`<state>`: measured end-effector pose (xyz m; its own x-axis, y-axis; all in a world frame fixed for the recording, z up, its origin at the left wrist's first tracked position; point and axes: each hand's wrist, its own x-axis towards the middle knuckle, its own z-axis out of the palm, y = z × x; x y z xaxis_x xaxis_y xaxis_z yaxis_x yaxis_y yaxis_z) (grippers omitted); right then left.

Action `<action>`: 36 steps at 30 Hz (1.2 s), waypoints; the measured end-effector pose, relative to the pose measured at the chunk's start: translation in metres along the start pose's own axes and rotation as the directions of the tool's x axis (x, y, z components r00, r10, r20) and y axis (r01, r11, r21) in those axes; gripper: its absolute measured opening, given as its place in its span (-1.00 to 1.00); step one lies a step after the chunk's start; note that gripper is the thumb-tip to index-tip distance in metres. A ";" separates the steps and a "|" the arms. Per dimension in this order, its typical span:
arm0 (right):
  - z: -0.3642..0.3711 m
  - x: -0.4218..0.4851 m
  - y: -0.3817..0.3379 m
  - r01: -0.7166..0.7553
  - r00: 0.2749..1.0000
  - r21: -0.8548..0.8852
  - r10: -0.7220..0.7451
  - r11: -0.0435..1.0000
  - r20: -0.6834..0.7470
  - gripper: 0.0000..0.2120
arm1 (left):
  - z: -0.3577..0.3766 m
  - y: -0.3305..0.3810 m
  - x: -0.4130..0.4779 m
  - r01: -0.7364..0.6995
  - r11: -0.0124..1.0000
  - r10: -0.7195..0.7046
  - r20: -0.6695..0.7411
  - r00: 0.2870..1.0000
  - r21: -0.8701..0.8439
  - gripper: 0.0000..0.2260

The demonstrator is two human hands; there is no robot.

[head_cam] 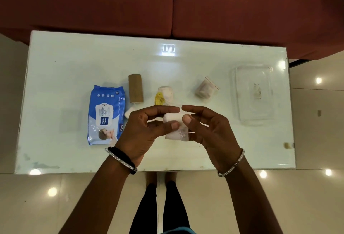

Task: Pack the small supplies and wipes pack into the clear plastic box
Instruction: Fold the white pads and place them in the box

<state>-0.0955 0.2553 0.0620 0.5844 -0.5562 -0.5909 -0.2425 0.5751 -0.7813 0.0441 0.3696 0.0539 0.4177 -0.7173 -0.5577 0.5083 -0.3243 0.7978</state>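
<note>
Nothing is packed yet: the clear plastic box [254, 94] sits empty near the table's [74, 57] right edge. Both hands meet over the middle of the near edge, the left hand [143, 131] and right hand [208, 127] together pinching a white gauze roll [176, 125] (its loose end hanging down). Still on the table are the wipes pack [106, 114] toward the left, a brown roll [135, 88], a white packet with a yellow label [165, 94], and a small zip bag [205, 89].

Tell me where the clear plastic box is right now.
In the head view, the clear plastic box sits at the table's far right end, beyond the right hand, with the small clear zip bag nearest on its left.
</note>
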 end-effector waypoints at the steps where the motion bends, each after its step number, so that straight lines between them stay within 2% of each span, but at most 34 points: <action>1: 0.003 0.000 0.003 0.001 1.000 -0.019 -0.002 1.000 -0.008 -0.71 | -0.003 -0.002 -0.002 0.008 1.000 -0.008 0.003 1.000 -0.005 -0.66; 4: 0.010 0.000 0.009 0.014 1.000 -0.016 -0.015 1.000 -0.014 -0.76 | -0.008 -0.003 -0.006 0.087 0.990 -0.087 0.012 0.996 -0.109 -0.60; 8: 0.017 -0.001 0.014 0.044 0.999 -0.029 -0.044 0.999 -0.009 -0.68 | -0.016 -0.004 -0.010 0.203 0.961 -0.205 0.011 0.979 -0.186 -0.57; 13: 0.026 -0.006 0.019 -0.028 0.998 0.056 0.025 0.998 0.049 -0.64 | -0.026 -0.012 -0.015 0.152 0.968 -0.162 -0.035 0.986 -0.198 -0.70; 16: 0.033 -0.006 0.022 -0.102 0.995 0.096 0.102 0.990 0.011 -0.57 | -0.032 -0.015 -0.018 0.114 0.979 -0.121 -0.028 0.992 -0.168 -0.69; 21: 0.037 -0.006 0.033 -0.043 0.999 0.014 0.044 0.999 -0.024 -0.64 | -0.038 -0.016 -0.021 0.141 0.975 -0.150 -0.042 0.988 -0.169 -0.57; 25: 0.039 -0.004 0.035 0.006 1.000 0.006 -0.006 1.000 0.014 -0.68 | -0.040 -0.017 -0.022 0.229 0.950 -0.236 -0.008 0.972 -0.210 -0.63; 28: 0.041 -0.004 0.038 0.012 0.998 0.029 -0.014 1.000 0.063 -0.74 | -0.043 -0.020 -0.023 0.230 0.951 -0.236 -0.005 0.972 -0.206 -0.62; 33: 0.045 -0.005 0.038 -0.093 0.995 0.088 0.089 0.992 0.052 -0.62 | -0.052 -0.023 -0.024 0.168 0.976 -0.171 -0.011 0.985 -0.141 -0.64; 36: 0.047 -0.005 0.042 -0.100 0.995 0.046 0.099 0.994 0.005 -0.61 | -0.053 -0.023 -0.024 0.163 0.979 -0.165 -0.008 0.986 -0.122 -0.61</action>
<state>-0.0718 0.3108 0.0413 0.5615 -0.4930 -0.6646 -0.2633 0.6549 -0.7083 0.0620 0.4274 0.0367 0.3336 -0.6491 -0.6836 0.6579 -0.3591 0.6620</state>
